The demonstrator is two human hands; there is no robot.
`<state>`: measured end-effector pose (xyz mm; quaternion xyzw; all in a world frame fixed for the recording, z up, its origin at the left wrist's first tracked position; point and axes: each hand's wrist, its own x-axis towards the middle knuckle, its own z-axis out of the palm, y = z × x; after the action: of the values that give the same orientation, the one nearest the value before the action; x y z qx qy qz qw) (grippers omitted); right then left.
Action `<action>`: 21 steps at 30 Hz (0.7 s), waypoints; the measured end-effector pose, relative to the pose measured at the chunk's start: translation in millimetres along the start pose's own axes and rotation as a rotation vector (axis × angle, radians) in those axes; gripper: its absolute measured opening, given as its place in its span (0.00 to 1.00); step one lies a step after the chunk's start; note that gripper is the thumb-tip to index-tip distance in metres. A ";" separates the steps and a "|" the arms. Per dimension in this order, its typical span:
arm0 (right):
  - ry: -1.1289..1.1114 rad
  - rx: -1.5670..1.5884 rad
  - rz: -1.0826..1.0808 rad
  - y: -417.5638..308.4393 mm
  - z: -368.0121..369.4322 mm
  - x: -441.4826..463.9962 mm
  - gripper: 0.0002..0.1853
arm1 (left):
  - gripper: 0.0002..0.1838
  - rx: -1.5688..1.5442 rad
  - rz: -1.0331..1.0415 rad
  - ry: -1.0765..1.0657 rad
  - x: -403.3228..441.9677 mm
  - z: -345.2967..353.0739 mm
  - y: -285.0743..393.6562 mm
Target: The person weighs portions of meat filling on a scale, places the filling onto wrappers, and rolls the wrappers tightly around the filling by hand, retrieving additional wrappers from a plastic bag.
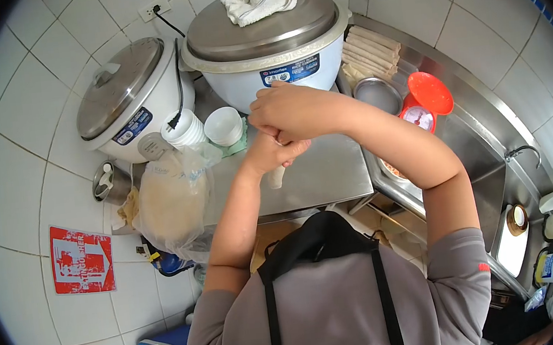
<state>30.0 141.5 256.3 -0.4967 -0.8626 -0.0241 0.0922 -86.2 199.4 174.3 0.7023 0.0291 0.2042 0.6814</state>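
Over the steel table, my left hand (266, 154) is closed around a pale, uncooked spring roll (276, 178), whose lower end sticks out below the fingers. My right hand (297, 111) lies just above and against the left, its fingers bent in at the roll's upper part; that part is mostly hidden. Behind the hands stands a large rice cooker (266, 72). White bowls (223, 125) sit left of the hands on a green cloth. A stack of similar pale rolls (371, 51) lies at the back right.
A second rice cooker (131, 100), a plastic bag of round wrappers (174, 196) and a metal cup (112, 183) stand left. To the right are a round metal pan (378, 96), a red kitchen scale (419, 117) and a sink (467, 186). The steel table's (318, 181) front edge is near my body.
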 end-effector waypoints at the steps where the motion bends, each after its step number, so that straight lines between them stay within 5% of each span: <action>1: 0.032 -0.073 0.026 -0.7 5.9 2.9 0.06 | 0.05 0.017 0.010 0.015 -0.2 -0.8 -2.6; 4: 0.103 -0.169 0.101 0.2 14.2 6.8 0.09 | 0.09 0.051 0.044 0.101 4.1 -11.0 -14.7; 10: 0.567 0.575 0.468 9.9 19.8 -32.1 0.12 | 0.08 -0.126 0.155 0.436 8.5 -16.8 -10.7; 13: 0.436 0.666 0.453 18.4 112.9 -53.5 0.25 | 0.16 -0.330 0.235 0.498 4.0 -24.7 -22.3; 16: 0.158 0.891 0.446 21.3 156.2 -62.6 0.25 | 0.13 -0.657 0.482 0.226 0.2 -49.5 -73.2; 19: 0.086 0.783 0.584 34.1 174.6 -79.6 0.22 | 0.22 -0.848 0.250 0.561 -19.4 -38.5 -94.1; 21: 0.080 0.603 0.704 45.2 185.1 -88.7 0.20 | 0.26 -0.763 0.106 0.602 -32.6 -53.0 -142.4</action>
<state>87.3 113.4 56.1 -0.7090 -0.6060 0.2413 0.2681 -99.5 249.0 27.7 0.3128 0.1120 0.4286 0.8402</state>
